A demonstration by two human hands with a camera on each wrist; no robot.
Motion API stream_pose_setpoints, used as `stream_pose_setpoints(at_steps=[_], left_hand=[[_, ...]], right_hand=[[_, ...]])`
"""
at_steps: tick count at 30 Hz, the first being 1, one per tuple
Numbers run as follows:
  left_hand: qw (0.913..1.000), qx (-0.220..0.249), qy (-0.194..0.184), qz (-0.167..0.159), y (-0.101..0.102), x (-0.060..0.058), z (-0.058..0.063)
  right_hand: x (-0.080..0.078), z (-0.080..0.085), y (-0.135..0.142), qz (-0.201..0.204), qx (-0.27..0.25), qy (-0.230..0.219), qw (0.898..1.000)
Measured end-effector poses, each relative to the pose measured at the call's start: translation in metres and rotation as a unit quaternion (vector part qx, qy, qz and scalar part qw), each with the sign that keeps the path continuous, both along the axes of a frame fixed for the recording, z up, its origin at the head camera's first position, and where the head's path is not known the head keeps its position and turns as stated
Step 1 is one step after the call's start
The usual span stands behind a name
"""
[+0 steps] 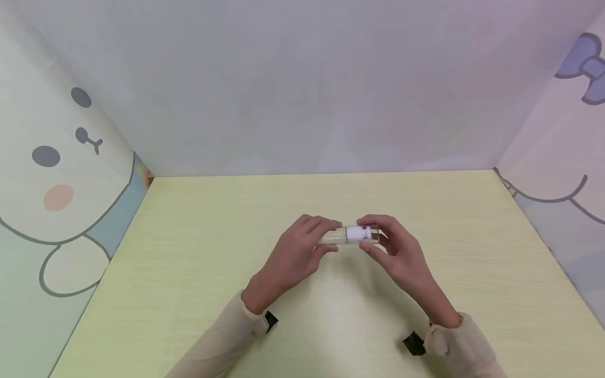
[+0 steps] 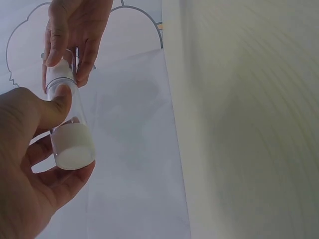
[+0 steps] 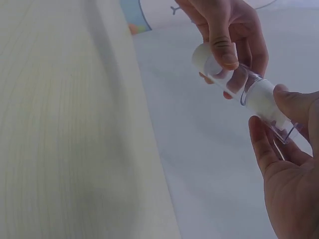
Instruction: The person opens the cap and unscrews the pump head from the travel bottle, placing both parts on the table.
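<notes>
Clear bottle point(image 1: 350, 234), held up on its side between my hands: the left hand point(image 1: 298, 249) curls round the body, thumb against fingers, and the right hand point(image 1: 399, 249) pinches the clear cap point(image 3: 285, 132). I'd say I grip both ends so that it stays steady and can't slip or roll off. It is a slim cylinder, see-through along the body, with a solid white base point(image 2: 74, 147) and a white collar point(image 3: 263, 99) showing through the cap. Whether liquid sits inside, I can't tell. Beneath and past it stretches the pale wood-grained desk point(image 1: 212, 236), then a plain greyish wall point(image 1: 307, 94).
</notes>
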State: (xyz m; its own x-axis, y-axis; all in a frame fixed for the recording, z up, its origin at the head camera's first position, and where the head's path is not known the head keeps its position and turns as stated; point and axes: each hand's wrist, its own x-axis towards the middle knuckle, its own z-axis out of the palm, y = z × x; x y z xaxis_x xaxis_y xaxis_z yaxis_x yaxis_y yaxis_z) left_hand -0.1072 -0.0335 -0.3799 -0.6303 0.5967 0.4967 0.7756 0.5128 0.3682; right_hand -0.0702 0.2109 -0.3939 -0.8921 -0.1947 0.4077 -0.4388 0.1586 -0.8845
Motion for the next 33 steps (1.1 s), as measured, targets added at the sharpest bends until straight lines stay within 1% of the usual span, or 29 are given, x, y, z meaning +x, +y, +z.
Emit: stream_pose_setpoints(at_steps=[3,6,9,11,16,22,28,33], left_hand=[[0.9992,0.026,-0.031,-0.008,0.001,0.000,-0.001],[0.9979,0.039,-0.051,-0.009,0.003,0.001,-0.002],[0.9966,0.044,-0.068,-0.008,0.004,0.002,-0.003],[0.9960,0.043,-0.078,-0.007,0.005,0.003,-0.004],[0.9938,0.041,-0.103,-0.010,0.008,0.005,-0.006],[0.9909,0.035,-0.130,0.000,0.007,0.007,-0.007],[0.9916,0.027,-0.126,-0.002,0.008,0.006,-0.008],[0.9929,0.023,-0.117,0.000,0.009,0.005,-0.010]], right_hand=[[0.001,0.000,-0.001,0.004,-0.059,-0.015,0.998],[0.000,0.000,-0.003,0.012,-0.121,-0.021,0.992],[0.000,-0.001,-0.004,0.012,-0.152,-0.023,0.988],[0.001,0.000,-0.006,0.007,-0.153,-0.027,0.988],[0.002,0.001,-0.008,-0.009,-0.134,-0.035,0.990],[0.000,-0.001,-0.008,0.000,-0.142,-0.011,0.990],[-0.002,0.002,-0.002,-0.002,-0.163,0.013,0.987],[-0.007,0.004,0.004,0.014,-0.196,0.041,0.980]])
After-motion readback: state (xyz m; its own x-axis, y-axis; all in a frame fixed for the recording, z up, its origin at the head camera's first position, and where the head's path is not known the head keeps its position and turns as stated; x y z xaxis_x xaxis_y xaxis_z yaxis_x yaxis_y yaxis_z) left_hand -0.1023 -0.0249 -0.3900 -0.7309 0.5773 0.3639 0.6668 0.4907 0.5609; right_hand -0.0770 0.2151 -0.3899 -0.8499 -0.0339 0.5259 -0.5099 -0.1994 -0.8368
